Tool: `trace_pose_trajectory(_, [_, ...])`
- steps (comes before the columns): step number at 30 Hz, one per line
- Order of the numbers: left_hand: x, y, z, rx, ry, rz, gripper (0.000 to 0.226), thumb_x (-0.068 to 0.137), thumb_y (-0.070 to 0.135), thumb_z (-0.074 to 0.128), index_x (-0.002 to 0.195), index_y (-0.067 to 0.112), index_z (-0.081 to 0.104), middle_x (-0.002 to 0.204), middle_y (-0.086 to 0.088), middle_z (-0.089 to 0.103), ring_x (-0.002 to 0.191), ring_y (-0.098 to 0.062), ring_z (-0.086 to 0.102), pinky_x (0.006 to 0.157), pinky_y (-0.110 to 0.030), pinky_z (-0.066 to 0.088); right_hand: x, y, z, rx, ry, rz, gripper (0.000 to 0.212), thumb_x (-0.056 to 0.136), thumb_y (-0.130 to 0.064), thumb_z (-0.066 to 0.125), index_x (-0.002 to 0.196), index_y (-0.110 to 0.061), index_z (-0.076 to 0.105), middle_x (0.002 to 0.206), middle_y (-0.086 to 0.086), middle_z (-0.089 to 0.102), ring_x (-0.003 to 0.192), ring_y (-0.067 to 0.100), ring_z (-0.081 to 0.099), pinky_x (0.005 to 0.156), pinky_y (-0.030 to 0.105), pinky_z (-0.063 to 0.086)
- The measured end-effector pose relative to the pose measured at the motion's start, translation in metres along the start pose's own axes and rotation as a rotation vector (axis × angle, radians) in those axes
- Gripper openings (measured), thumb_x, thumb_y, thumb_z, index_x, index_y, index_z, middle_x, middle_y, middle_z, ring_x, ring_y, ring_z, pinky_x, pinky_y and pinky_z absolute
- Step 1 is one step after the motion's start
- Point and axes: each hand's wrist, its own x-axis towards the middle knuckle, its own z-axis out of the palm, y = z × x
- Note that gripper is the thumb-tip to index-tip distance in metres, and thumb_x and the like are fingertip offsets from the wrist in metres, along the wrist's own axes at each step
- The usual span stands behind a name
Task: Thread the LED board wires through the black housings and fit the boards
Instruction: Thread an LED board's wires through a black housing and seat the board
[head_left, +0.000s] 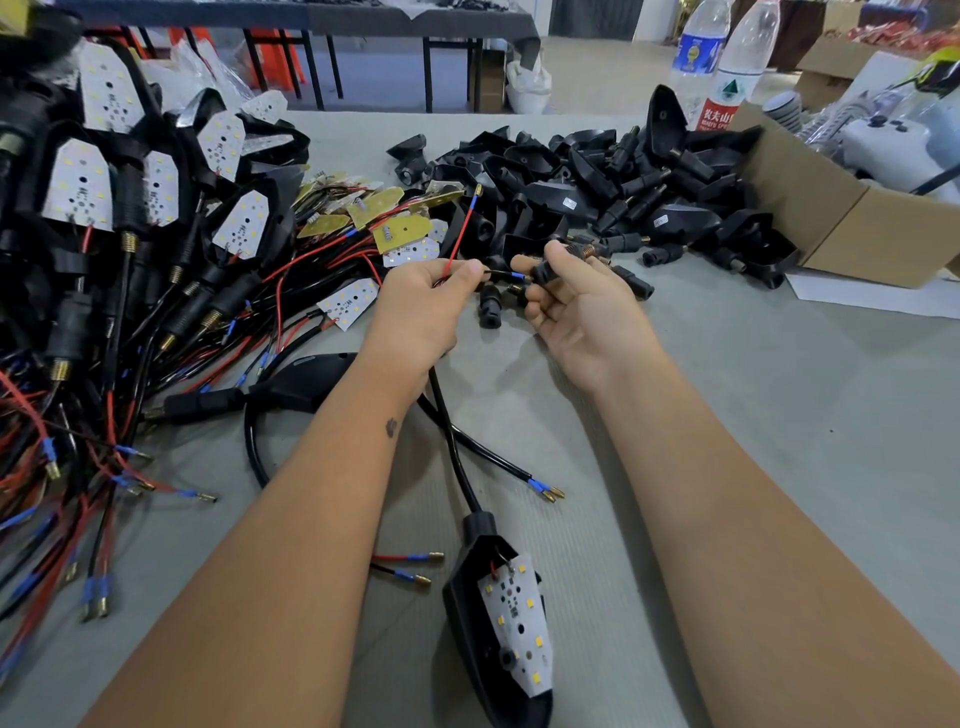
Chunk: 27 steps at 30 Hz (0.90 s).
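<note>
Wires, one thin red lead (464, 228) tipped with a brass bullet terminal and one black lead with a blue sleeve (506, 274), run from the left hand (423, 306), whose thumb and fingers pinch them together, the black lead's tip pointing at the small black plastic housing stem with a brass spring end (558, 265) — that stem sits gripped in the curled fingers of the right hand (582, 306), just above the grey worktop (779, 415). A black sheathed cable (452, 441) trails from under the left hand toward the near edge, ending at a black teardrop housing with a white LED board seated in it (511, 618). To the left lies a heap of finished housings with white boards and red-black wiring (130, 218); behind the hands, loose yellow-backed boards (384, 218) and a pile of bare black housings (623, 192). Farther right stand a brown cardboard box (831, 218) and two clear plastic bottles (727, 67).
</note>
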Motion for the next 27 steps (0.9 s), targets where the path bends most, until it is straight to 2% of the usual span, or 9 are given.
trace_pose_trajectory(6, [0.0,0.0,-0.001,-0.044,-0.054,0.0,0.024,0.099,0.023,0.056,0.077,0.021,0.063,0.048,0.008,0.023,0.041,-0.01,0.016,0.041,-0.02,0.016,-0.001,0.0,0.0,-0.008,-0.009,-0.011,0.009,0.097,-0.015,0.058,0.088,-0.012,0.057,0.084,0.007,0.074,0.059,0.01,0.055,0.059,0.021,0.046])
trace_pose_trajectory(12, [-0.002,-0.001,0.003,0.088,-0.034,0.07,0.019,0.098,0.025,0.056,0.081,0.024,0.064,0.037,0.015,0.031,0.037,-0.004,0.026,0.043,-0.021,0.025,0.0,0.001,0.002,-0.081,-0.036,-0.045,0.01,0.093,-0.016,0.063,0.084,-0.014,0.061,0.082,0.003,0.071,0.06,0.009,0.054,0.06,0.021,0.046])
trace_pose_trajectory(15, [-0.004,-0.001,0.007,0.124,-0.045,0.078,0.023,0.098,0.029,0.054,0.077,0.023,0.06,0.039,0.016,0.036,0.039,-0.002,0.03,0.048,-0.027,0.026,0.001,0.005,0.003,-0.184,-0.023,-0.088,0.014,0.089,-0.014,0.068,0.078,-0.019,0.062,0.067,-0.005,0.058,0.057,0.008,0.045,0.059,0.022,0.039])
trace_pose_trajectory(17, [-0.005,-0.001,0.009,0.098,-0.045,0.048,0.027,0.1,0.03,0.05,0.074,0.023,0.054,0.041,0.015,0.036,0.04,-0.004,0.03,0.048,-0.028,0.024,0.001,0.007,0.003,-0.24,-0.037,-0.119,0.013,0.086,-0.011,0.07,0.078,-0.018,0.064,0.066,-0.002,0.052,0.054,0.009,0.037,0.057,0.023,0.032])
trace_pose_trajectory(21, [-0.006,0.003,0.012,0.038,-0.045,0.002,0.031,0.104,0.027,0.04,0.073,0.023,0.042,0.043,0.014,0.032,0.039,-0.004,0.026,0.044,-0.025,0.021,-0.001,0.008,0.003,-0.322,-0.121,-0.125,0.012,0.083,-0.004,0.071,0.083,-0.014,0.064,0.065,0.0,0.055,0.049,0.007,0.039,0.053,0.021,0.033])
trace_pose_trajectory(24, [-0.007,0.006,0.013,-0.019,-0.04,-0.017,0.031,0.104,0.024,0.036,0.075,0.021,0.046,0.042,0.014,0.029,0.037,-0.004,0.023,0.04,-0.021,0.019,-0.002,0.007,0.005,-0.304,-0.146,-0.11,0.003,0.088,-0.014,0.067,0.088,-0.016,0.064,0.062,-0.005,0.058,0.051,0.008,0.045,0.055,0.021,0.038])
trace_pose_trajectory(27, [-0.007,0.006,0.012,-0.066,-0.041,-0.045,0.029,0.104,0.028,0.037,0.08,0.02,0.051,0.046,0.011,0.029,0.038,-0.006,0.022,0.04,-0.019,0.017,0.0,0.004,0.005,-0.226,-0.118,-0.074,0.015,0.093,-0.028,0.055,0.091,-0.018,0.067,0.063,-0.001,0.056,0.052,0.012,0.048,0.055,0.023,0.041])
